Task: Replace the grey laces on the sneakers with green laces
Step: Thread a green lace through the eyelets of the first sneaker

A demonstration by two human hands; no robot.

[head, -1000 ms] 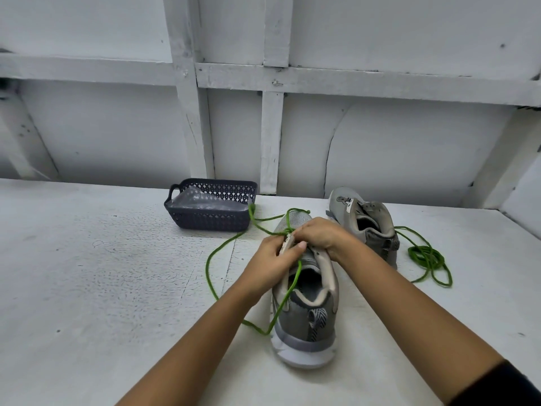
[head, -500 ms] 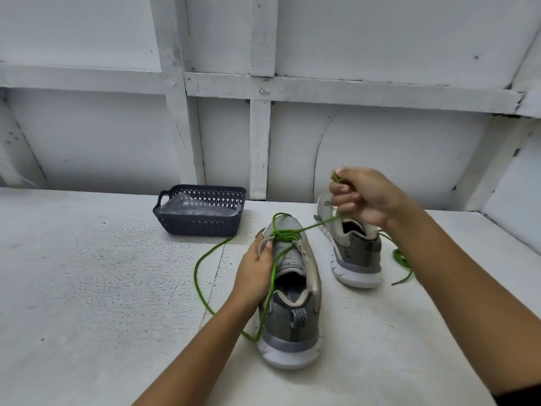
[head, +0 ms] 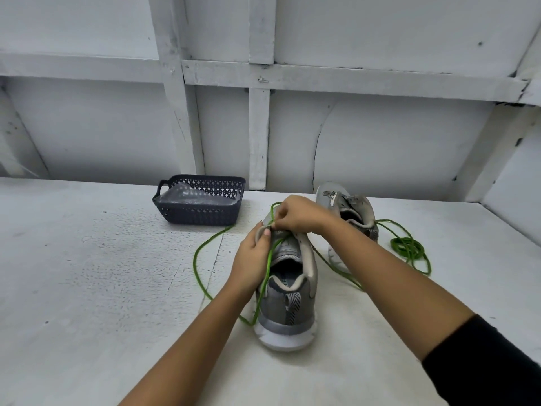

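Left hand [head: 254, 259] and right hand [head: 296, 215] meet ahead, fingers apparently pinching.

Far back on the counter [head: 87, 288], to your left, you have a dark perforated basket [head: 202, 215] with a loop handle at its left end. Inside it lies a crumpled sheet of clear plastic [head: 190, 197]. The counter you work on is white, rough and speckled with small marks. Behind it rises a white panelled wall [head: 395, 142], crossed by a horizontal rail [head: 351, 80] and upright posts [head: 259, 136]. The basket stands near the wall's foot.
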